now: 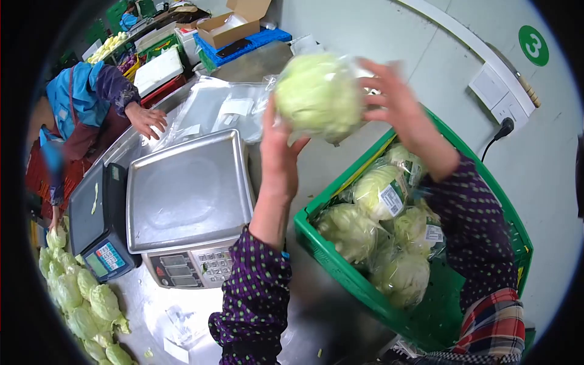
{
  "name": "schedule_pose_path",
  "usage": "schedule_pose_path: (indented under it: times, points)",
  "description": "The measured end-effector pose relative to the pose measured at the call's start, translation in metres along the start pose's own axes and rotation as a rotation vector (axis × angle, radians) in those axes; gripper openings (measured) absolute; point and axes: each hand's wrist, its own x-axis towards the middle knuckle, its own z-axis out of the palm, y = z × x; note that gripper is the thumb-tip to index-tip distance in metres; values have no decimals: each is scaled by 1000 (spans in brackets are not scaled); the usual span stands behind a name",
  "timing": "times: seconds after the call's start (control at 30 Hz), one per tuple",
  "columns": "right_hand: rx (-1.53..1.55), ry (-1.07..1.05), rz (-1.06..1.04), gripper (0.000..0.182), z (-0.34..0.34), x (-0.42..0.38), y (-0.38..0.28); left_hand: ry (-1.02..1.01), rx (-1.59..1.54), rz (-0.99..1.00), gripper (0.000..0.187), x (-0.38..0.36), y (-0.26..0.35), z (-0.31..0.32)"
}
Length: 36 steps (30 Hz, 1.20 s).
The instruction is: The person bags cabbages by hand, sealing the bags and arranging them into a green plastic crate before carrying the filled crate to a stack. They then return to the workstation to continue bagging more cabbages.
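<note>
The left hand's (278, 152) grip is closed around one round, pale-green leafy head in clear plastic (317, 97), above the grey metal tabletop (322, 170). The right hand's (398, 106) grip is spread at its right; blur hides any contact. One green plastic crate (336, 274), right, contains five visible wrapped heads (374, 193).

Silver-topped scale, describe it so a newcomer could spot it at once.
Find the green crate at the right. Left of it, the nearer scale has a broad silver pan, unlike the dark scale further left, which carries a pale scrap.
</note>
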Motion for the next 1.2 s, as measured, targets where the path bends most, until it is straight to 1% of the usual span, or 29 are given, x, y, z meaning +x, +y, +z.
schedule_pose_path:
  times: [0.03, 0.07, 0.1, 0.13, 0.17, 0.23, 0.3, 0.33, 0.37, 0.4, 0.53, 0.57, 0.6, 0.63, 0.67, 0.73, 0.8, 0.83, 0.87, 0.9, 0.93, 0.97, 1.0, 1.03, 1.07, 1.1, 1.13, 1.17, 1.2]
  points:
    - [320, 82, 43, 70, -14, -21, -14, -114, 142, 76, 77, -6, 15, 17]
    - [676, 74, 72, 70, -33, -35, -24, -227, 285, 158, 77, -12, 30, 36]
    - [696, 154, 26, 69, -40, -51, -36, -428, 536, 378, 72, -25, 57, 60]
    - [715, 233, -17, 68, -48, -71, -44, -526, 671, 483, 70, -31, 66, 74]
    - [316, 344, -45, 68, -74, -93, -28, -616, 790, 602, 68, -37, 74, 87]
    - [472, 457, 13, 65, -93, -147, -26, -684, 271, 268, 63, -38, 68, 98]
    - [546, 550, 112, 62, -107, -203, -16, -224, 525, 222, 51, -7, 51, 74]
    - [565, 599, 176, 61, -110, -229, -8, -61, 781, 363, 54, 19, 30, 50]
    - [571, 643, 251, 60, -111, -256, 4, 49, 992, 359, 62, 36, 6, 29]
    - [580, 679, 334, 58, -110, -279, 14, 107, 1181, 280, 72, 48, -14, 11]
    - [638, 793, 653, 53, -93, -353, 57, 34, 1705, 476, 95, 105, -74, -47]
    - [645, 827, 722, 52, -84, -366, 67, -11, 1827, 530, 92, 120, -92, -68]
    - [662, 843, 774, 51, -80, -371, 72, -90, 1695, 219, 87, 136, -107, -86]
    - [666, 877, 810, 50, -80, -380, 73, -270, 1385, 41, 81, 141, -123, -104]
    - [674, 898, 835, 49, -81, -386, 72, -181, 1788, 314, 76, 121, -112, -93]
    - [668, 927, 863, 47, -90, -397, 72, -90, 1751, -84, 75, 121, -95, -57]
    - [667, 930, 892, 46, -97, -403, 74, 114, 1903, 123, 74, 95, -96, -23]
    - [664, 924, 907, 45, -103, -403, 79, 319, 2076, 498, 72, 99, -111, -28]
    - [660, 919, 919, 44, -105, -404, 79, 334, 2075, 499, 72, 110, -128, -44]
    - [649, 904, 944, 44, -92, -397, 75, 310, 1829, 349, 72, 125, -125, -91]
    - [640, 909, 944, 44, -102, -408, 76, -87, 1477, 93, 70, 129, -137, -107]
    - [645, 844, 1013, 43, -110, -417, 77, -333, 1087, -262, 69, 132, -149, -123]
    - [657, 769, 1082, 43, -111, -418, 75, -124, 650, -532, 58, 104, -155, -98]
    - [569, 672, 1133, 41, -106, -415, 68, -3, 429, -566, 55, 92, -157, -89]
    - [353, 540, 1174, 41, -112, -417, 63, 67, 260, -521, 52, 79, -162, -87]
    - [130, 323, 1317, 44, -126, -411, 51, 124, 132, -470, 50, 68, -158, -87]
    - [-295, -122, 1347, 42, -148, -373, 31, 171, 50, -420, 47, 56, -151, -88]
    - [-572, 51, 1225, 38, -132, -345, 13, 187, -50, -384, 45, 45, -152, -90]
    - [-435, 280, 921, 33, -134, -329, 13, 277, 64, -384, 52, 28, -121, -65]
